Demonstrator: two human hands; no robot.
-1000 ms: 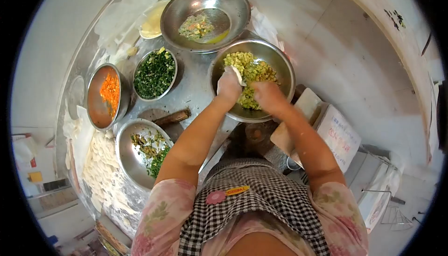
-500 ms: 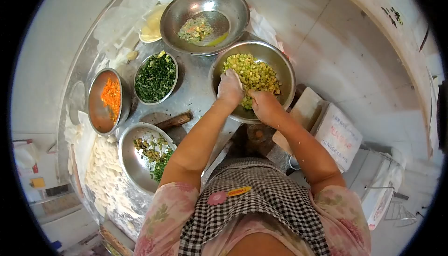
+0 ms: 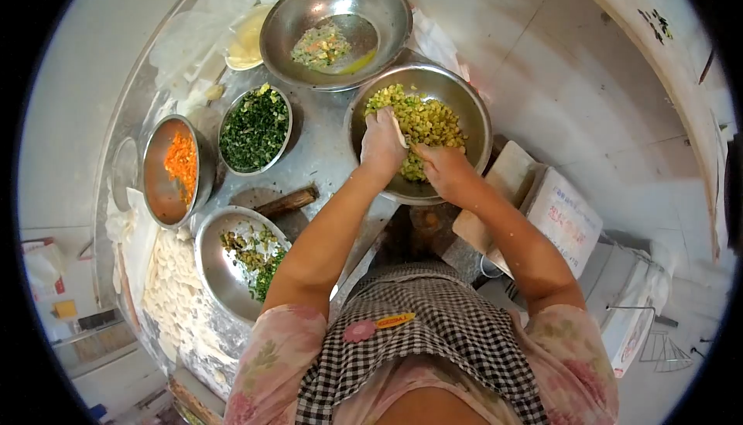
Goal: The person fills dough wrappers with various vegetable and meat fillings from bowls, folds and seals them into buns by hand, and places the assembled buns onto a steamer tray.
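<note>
Over a steel bowl of diced green filling, my flour-dusted left hand is closed around a pale dough wrapper, whose edge shows past the fingers. My right hand is closed, thumb and fingers pinching a thin, light brown tool. The tool's tip meets the wrapper's side. Its far end is hidden, so I cannot tell what kind it is. Both hands are close together above the near half of the bowl.
A large steel basin stands behind. To the left are bowls of chopped greens, diced carrot and mixed chopped bits. Many dough wrappers lie on the floury table. A rolling pin and a lettered box are nearby.
My right hand has shifted slightly to the right, and the light brown tool between the hands shows more plainly. My left hand keeps holding the wrapper in nearly the same place.
</note>
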